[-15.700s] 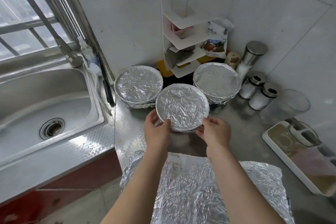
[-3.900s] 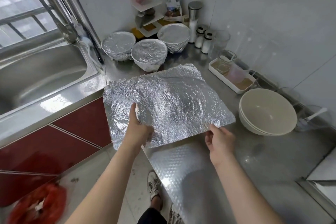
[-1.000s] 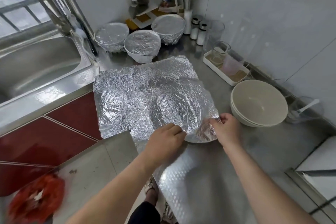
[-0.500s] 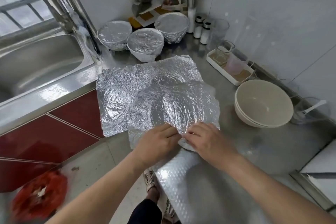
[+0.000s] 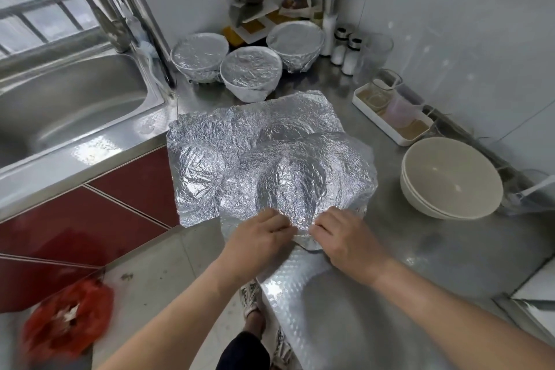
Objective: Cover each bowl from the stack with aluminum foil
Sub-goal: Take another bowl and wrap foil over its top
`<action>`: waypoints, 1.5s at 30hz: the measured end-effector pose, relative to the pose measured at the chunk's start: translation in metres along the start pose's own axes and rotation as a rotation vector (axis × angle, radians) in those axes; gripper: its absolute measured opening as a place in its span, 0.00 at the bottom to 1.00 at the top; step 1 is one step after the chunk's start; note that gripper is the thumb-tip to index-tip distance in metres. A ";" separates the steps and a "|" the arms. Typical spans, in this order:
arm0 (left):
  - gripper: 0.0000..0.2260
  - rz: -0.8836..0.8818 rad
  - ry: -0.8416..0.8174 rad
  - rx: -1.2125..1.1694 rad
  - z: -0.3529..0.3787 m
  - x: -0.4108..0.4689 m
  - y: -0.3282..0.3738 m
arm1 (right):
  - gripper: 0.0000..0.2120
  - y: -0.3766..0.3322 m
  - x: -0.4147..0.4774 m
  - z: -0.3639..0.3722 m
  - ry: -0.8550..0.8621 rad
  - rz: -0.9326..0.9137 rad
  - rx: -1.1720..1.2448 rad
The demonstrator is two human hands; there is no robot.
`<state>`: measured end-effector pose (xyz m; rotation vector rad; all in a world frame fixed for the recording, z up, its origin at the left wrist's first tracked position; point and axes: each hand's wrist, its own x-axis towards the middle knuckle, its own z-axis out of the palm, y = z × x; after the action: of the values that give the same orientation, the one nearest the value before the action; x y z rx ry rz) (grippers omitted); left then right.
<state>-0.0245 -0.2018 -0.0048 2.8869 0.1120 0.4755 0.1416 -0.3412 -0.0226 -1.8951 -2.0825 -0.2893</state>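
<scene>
Through the head camera I have both hands at the near edge of the worktop (image 5: 435, 249), close together. The left hand (image 5: 258, 237) and the right hand (image 5: 345, 237) each have their fingers (image 5: 280, 227) bunched and pinching the near edge of the top foil sheet (image 5: 315, 177). That sheet lies crumpled over a lower foil sheet (image 5: 210, 144), which juts out to the left, past the worktop's edge.

I judge the step in hand to be freeing one sheet from the pile. To do it well, I would pinch only the uppermost layer, draw the two hands apart along the edge so the layers separate, and lift slowly. The foil is thin and already creased, so a quick pull could tear it or drag the lower sheet off the edge. Once it is free, I would carry it flat to the bare bowls.

By my count:
- Three bowls are covered with foil at the back, a left covered bowl (image 5: 199, 55), a middle covered bowl (image 5: 250, 69) and a right covered bowl (image 5: 295, 40).
- The bowl stack (image 5: 450, 180) on the right, near the foil but apart from it, shows two rims, so I take it as two bare bowls.
- At least two foil sheets are visible. I cannot tell whether more lie underneath.
- Two small shakers (image 5: 345, 51) stand beside one tall steel canister (image 5: 332, 3).
- One white tray (image 5: 393, 117) sits against the wall.
</scene>
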 end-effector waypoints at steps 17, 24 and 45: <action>0.09 -0.145 -0.054 -0.141 0.005 0.007 0.009 | 0.03 0.018 -0.001 -0.001 -0.072 0.093 0.277; 0.16 -0.185 -0.023 -0.173 0.015 0.003 0.006 | 0.05 0.012 -0.003 0.002 -0.038 0.001 0.128; 0.08 -0.203 0.047 -0.150 -0.005 -0.003 -0.008 | 0.03 -0.017 0.020 -0.004 0.052 0.422 0.413</action>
<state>-0.0290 -0.1935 -0.0029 2.6821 0.3578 0.4917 0.1231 -0.3254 -0.0105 -1.9684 -1.5074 0.1746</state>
